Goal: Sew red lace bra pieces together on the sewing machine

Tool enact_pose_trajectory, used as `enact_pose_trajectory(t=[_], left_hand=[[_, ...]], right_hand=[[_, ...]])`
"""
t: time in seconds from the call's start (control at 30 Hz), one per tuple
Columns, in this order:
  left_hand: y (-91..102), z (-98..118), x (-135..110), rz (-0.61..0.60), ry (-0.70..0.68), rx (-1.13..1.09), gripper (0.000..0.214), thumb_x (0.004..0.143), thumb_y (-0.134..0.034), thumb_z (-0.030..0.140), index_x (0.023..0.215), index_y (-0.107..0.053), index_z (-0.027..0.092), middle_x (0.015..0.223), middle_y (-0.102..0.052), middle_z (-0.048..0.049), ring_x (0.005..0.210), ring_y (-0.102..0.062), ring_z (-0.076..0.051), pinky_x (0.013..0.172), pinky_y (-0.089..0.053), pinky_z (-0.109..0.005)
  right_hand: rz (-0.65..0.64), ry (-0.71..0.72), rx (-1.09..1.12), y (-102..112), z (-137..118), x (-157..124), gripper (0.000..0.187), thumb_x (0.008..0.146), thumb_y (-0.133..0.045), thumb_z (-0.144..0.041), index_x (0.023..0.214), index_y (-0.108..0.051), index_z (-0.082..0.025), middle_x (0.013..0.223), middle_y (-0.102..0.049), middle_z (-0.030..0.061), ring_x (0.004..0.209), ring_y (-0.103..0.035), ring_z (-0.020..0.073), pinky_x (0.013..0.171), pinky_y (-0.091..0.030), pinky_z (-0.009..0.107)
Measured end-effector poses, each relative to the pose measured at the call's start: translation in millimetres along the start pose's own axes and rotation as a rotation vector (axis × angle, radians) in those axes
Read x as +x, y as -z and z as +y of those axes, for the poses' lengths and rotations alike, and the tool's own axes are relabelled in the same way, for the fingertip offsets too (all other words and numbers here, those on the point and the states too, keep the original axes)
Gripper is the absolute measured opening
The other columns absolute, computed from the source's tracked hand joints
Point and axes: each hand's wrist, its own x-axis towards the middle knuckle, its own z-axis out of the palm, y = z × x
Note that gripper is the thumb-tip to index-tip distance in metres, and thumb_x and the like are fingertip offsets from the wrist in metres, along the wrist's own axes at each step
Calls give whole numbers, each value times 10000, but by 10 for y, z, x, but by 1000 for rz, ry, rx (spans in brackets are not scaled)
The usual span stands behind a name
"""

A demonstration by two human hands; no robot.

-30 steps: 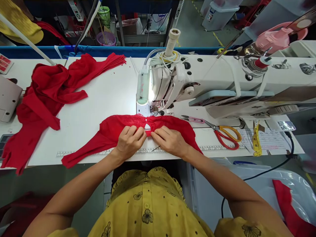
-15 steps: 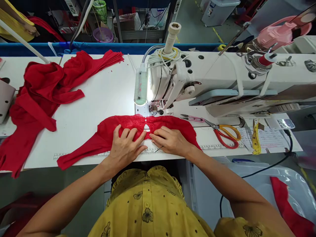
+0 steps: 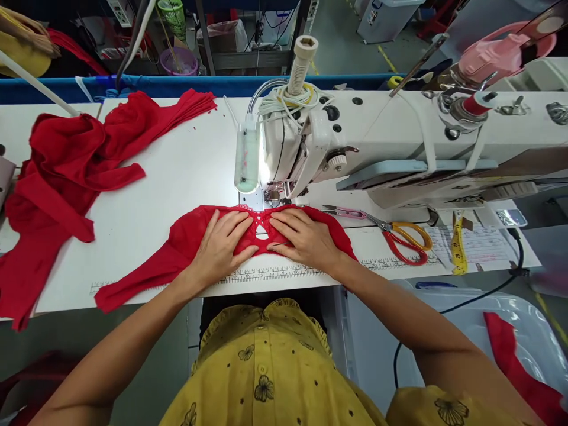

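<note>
Both hands have flattened out since the last frame: left hand slid up onto the cloth, right hand went from a pinch to palm-down. Nearest, lower right: translucent plastic tub with a red fabric strip; can't tell if it's inside or on a lid. Red garment with lace trim lies at centre frame on the white tabletop, hands either side of its small opening. Fingers of each hand extended, thumbs apart, pressing, not clamped. Scissors with red and orange handles just right of the garment. Behind: white sewing machine, lamp lit. Crumpled red cloth pile on the left. Far side, upper left: purple plastic basket, contents unclear; green mesh basket above it. Upper right: grey lidded bin, contents not visible.
</note>
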Motion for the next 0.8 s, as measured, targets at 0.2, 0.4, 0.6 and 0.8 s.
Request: enact_pose_trajectory(t=[0.2, 0.4, 0.6, 0.8], left_hand=[[-10, 17, 85, -38, 50, 61, 628, 972, -561, 492, 1521, -408, 228, 1506, -526, -131, 1424, -446, -328, 1236, -169, -668], [-6, -2, 85, -47, 48, 66, 642, 970, -564, 513, 1520, -401, 225, 1511, -525, -116, 1427, -443, -312, 1252, -165, -627], [-12, -7, 92, -51, 59, 70, 649, 973, -559, 519, 1520, -394, 214, 1497, -542, -109, 1425, -443, -306, 1259, -157, -603], [-5, 3, 103, -51, 73, 78, 629, 975, -557, 511, 1515, -407, 225, 1487, -548, -121, 1401, -470, -314, 1240, -203, -601]], right_hand=[[-19, -64, -47, 37, 99, -52, 560, 963, -564, -593, 1326, -650, -176, 1350, -675, 98, 1216, -596, 281, 710, -564, 342], [-2, -71, -44, 30, 110, -70, 565, 940, -597, -602, 1311, -668, -182, 1325, -692, 92, 1144, -622, 277, 693, -547, 344], [13, -51, -68, 41, 136, -61, 592, 930, -601, -621, 1303, -672, -166, 1279, -716, 90, 1100, -634, 272, 622, -508, 325], [8, -41, -90, 27, 156, -69, 612, 921, -605, -638, 1323, -660, -180, 1228, -738, 90, 1079, -642, 267, 617, -493, 323]])
